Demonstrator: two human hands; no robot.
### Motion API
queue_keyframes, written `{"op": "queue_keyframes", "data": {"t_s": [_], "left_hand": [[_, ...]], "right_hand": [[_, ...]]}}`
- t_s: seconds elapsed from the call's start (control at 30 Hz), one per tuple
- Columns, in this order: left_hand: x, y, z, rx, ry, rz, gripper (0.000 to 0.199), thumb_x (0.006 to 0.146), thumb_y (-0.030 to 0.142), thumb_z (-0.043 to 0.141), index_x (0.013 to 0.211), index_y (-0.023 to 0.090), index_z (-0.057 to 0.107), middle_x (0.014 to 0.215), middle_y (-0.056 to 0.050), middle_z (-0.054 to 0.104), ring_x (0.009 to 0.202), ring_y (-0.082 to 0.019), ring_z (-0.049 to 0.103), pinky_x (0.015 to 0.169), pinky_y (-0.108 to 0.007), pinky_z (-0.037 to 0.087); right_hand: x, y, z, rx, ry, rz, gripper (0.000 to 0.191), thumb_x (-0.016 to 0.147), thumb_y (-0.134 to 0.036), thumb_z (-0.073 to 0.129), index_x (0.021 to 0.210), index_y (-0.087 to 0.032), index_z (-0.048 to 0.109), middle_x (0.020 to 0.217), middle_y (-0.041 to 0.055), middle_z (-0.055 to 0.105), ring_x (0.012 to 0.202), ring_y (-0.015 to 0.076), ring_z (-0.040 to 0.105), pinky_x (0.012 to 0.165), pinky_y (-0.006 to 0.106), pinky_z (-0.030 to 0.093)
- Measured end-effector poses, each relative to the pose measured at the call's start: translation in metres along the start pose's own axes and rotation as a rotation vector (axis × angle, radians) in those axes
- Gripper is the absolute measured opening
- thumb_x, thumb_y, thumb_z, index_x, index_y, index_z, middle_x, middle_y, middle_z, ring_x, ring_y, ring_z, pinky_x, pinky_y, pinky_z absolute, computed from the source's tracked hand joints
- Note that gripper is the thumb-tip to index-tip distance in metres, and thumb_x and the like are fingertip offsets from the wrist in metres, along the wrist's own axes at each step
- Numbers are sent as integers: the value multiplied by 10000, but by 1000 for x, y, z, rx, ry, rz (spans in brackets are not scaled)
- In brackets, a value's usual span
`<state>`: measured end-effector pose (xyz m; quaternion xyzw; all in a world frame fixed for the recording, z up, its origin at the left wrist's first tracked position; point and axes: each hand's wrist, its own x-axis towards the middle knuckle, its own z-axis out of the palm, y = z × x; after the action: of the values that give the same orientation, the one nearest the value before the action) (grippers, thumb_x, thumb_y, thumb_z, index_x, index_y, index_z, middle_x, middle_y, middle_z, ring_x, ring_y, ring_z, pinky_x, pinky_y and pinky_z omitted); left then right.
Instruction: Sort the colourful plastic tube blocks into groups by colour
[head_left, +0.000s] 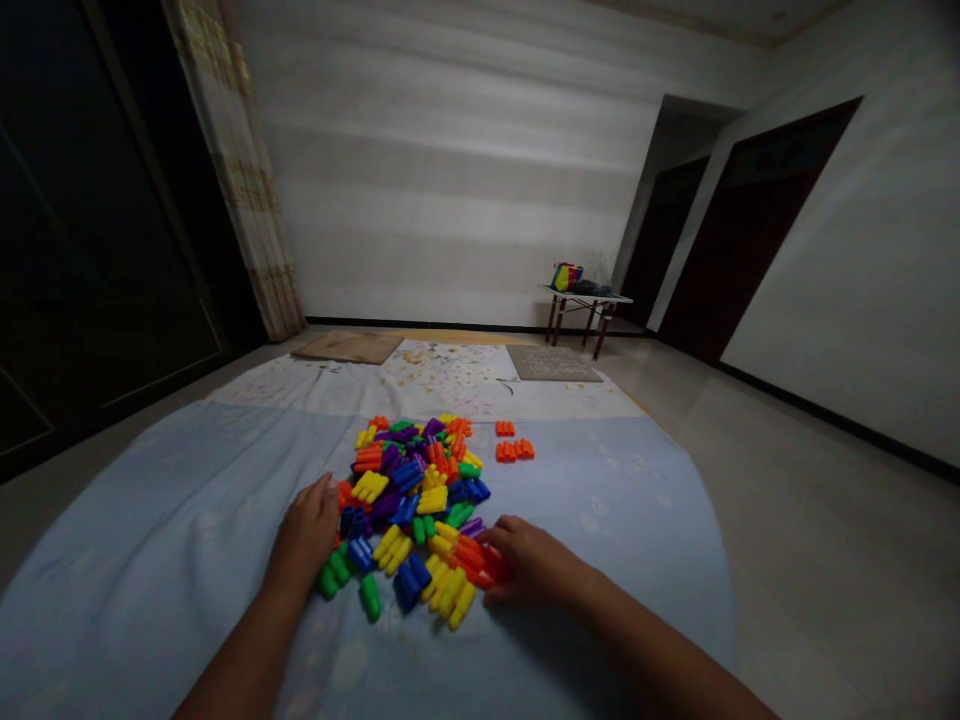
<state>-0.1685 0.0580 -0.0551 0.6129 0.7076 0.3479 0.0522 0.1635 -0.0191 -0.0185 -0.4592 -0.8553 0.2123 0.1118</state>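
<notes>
A heap of plastic toy building blocks (409,476) in yellow, blue, green, purple, orange and red lies on the blue cloth. My left hand (306,525) rests at the heap's left edge, fingers extended and touching the orange and green pieces there. At the lower right of the heap, my right hand (534,562) has its thumb and fingers around a red-orange block (476,560). Yellow blocks (448,590) lie just left of that hand. A few orange blocks (514,450) sit apart from the heap, to its upper right.
The blue cloth (600,490) covers a surface with a rounded edge. Beyond it lie a floral white cloth (450,375), a brown mat (349,347) and a grey mat (553,363). A small folding table (621,298) by the wall bears a colourful bag (565,277).
</notes>
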Motion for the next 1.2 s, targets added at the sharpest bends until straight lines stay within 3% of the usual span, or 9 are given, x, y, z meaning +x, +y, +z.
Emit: {"op": "queue_keyframes", "data": {"t_s": [0.13,0.27,0.43,0.53,0.7,0.87,1.03,1.13,1.2], "left_hand": [[5,11,-4,9,-24,8,597,824,449,209,1159,94,553,1230,-151,567,1183,-214,488,1048,-351,327],[12,27,-9,6,-44,23,591,834,464,211,1171,112,545,1240,-139,561,1199,-210,470,1057,-358,309],[20,43,-12,-10,-60,41,551,844,457,230,1169,141,543,1252,-129,554,1201,-213,465,1050,-386,310],[24,52,-10,-31,-55,37,530,846,451,236,1141,150,557,1223,-125,572,1178,-217,483,1037,-385,327],[19,68,-5,-88,-3,14,542,855,435,193,1076,126,579,1118,-142,611,1100,-230,529,994,-385,381],[-6,57,-3,-182,176,91,523,856,434,219,1128,119,535,1176,-136,559,1142,-210,484,1038,-361,344],[-23,31,-8,-174,219,65,511,858,444,228,1120,126,531,1181,-137,542,1140,-230,475,1039,-399,339],[-20,34,-12,-181,214,45,495,859,446,224,1116,153,531,1178,-116,541,1144,-227,475,1043,-403,336],[-15,44,-16,-191,205,77,495,858,450,232,1116,155,533,1172,-109,546,1138,-227,479,1040,-400,340]], "right_hand": [[19,-2,13,0,89,-80,492,696,-328,668,1169,-248,561,1065,57,586,968,200,543,833,282,436],[42,1,26,3,206,-149,530,697,-312,689,1196,-214,543,1132,86,572,1039,225,519,876,321,436],[40,-6,18,77,364,-200,505,711,-298,670,1182,-175,536,1139,126,540,1040,222,508,896,359,433],[25,-16,7,137,238,-286,416,703,-325,672,1093,-212,583,1066,77,553,978,188,528,846,303,451],[13,-28,8,94,-40,-334,526,639,-333,719,1135,-239,572,1128,57,535,987,192,524,830,275,445],[11,-21,1,198,-77,-331,532,629,-226,704,1139,-243,552,1162,45,501,1027,175,498,861,252,422],[13,19,-16,253,193,6,399,682,-310,694,1045,-204,567,1020,47,514,847,147,537,776,270,453],[18,47,-16,195,312,258,428,666,-418,711,994,-172,589,965,59,519,797,162,546,751,301,459],[18,62,-14,202,298,311,484,652,-439,717,1030,-165,592,971,64,528,799,167,554,749,305,461]]}}
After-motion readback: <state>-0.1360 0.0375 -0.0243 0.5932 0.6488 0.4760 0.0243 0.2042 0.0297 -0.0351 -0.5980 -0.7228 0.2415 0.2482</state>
